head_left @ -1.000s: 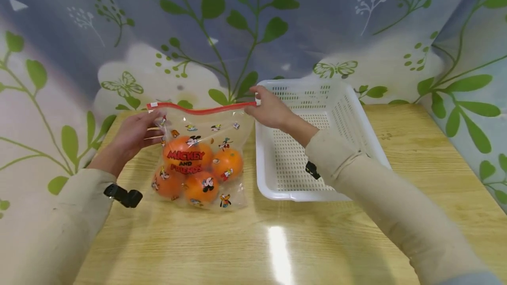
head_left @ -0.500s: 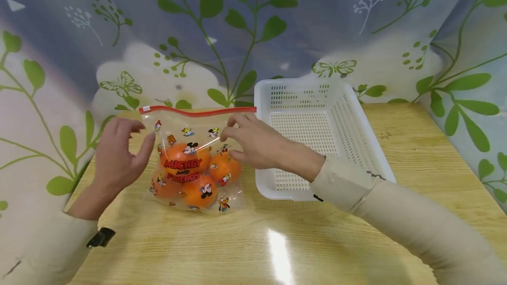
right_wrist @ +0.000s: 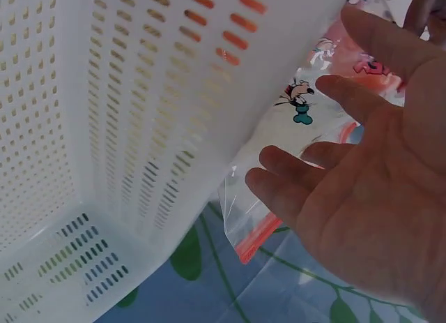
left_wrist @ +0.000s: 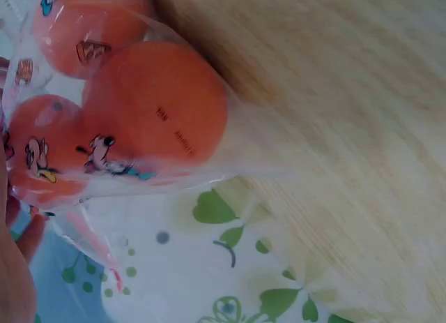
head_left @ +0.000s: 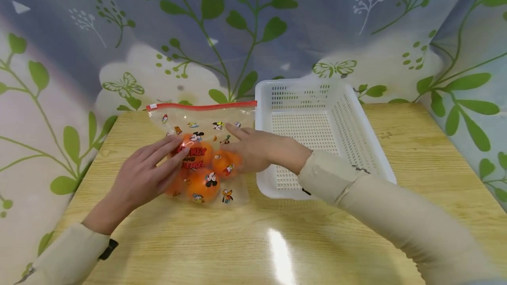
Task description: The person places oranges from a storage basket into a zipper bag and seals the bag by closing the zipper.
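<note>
A clear zip bag (head_left: 237, 195) printed with cartoon figures lies on the table, its red zip strip (head_left: 202, 107) along the far edge. Inside are several oranges (head_left: 201, 186), which the left wrist view shows through the plastic as round orange fruit (left_wrist: 157, 103). With extended fingers, my left hand (head_left: 144, 175) touches the bag's left side over the fruit. On the right side, my right hand (head_left: 259, 148) is at the bag, its fingers spread and loosely bent in the right wrist view. Whether the right fingertips press the plastic I cannot tell.
Close to the bag's right side stands a white perforated plastic basket (head_left: 263, 184). The wooden table (head_left: 190, 241) reaches back to a leaf-patterned cloth (head_left: 301, 21) that also rises at both sides.
Both hands have let go of the bag's top corners. The left hand has come down onto the fruit from the left, and the right has moved nearer along the bag's right side.
</note>
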The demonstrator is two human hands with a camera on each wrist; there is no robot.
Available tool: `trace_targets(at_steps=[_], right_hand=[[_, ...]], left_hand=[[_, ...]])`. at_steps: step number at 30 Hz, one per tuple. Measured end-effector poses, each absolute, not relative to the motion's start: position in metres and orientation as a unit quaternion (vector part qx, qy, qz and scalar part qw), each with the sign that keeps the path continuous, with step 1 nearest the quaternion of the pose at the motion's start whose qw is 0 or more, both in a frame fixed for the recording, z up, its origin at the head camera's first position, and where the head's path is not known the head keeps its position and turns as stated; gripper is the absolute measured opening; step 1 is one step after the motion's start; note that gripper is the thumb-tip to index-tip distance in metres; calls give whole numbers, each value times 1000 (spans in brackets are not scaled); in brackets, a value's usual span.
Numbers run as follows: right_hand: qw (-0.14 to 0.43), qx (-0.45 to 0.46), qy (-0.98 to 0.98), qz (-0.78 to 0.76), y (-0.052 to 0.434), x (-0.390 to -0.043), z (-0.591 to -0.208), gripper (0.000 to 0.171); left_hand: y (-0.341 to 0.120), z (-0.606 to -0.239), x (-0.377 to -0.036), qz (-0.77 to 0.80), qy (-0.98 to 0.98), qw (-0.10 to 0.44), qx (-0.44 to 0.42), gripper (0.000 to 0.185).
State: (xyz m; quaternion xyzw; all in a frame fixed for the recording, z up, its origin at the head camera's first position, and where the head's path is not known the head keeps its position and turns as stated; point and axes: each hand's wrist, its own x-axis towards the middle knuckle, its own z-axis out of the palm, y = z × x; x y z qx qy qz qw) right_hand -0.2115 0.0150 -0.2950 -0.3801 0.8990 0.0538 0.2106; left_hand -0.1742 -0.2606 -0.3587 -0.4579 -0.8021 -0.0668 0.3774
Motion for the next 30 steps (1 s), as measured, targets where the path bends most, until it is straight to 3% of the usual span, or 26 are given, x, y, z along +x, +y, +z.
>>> trace_targets(at_steps=[9, 19, 30], right_hand=[[217, -359, 908, 28, 20, -226, -301, 65], [206, -433, 870, 118, 9, -224, -303, 60], [211, -419, 875, 119, 0, -223, -310, 67]], left_hand=[[-255, -359, -198, -94, -864, 282, -406, 49], [-252, -356, -215, -109, -902, 235, -346, 54], [-249, -347, -230, -110, -936, 159, -293, 59]])
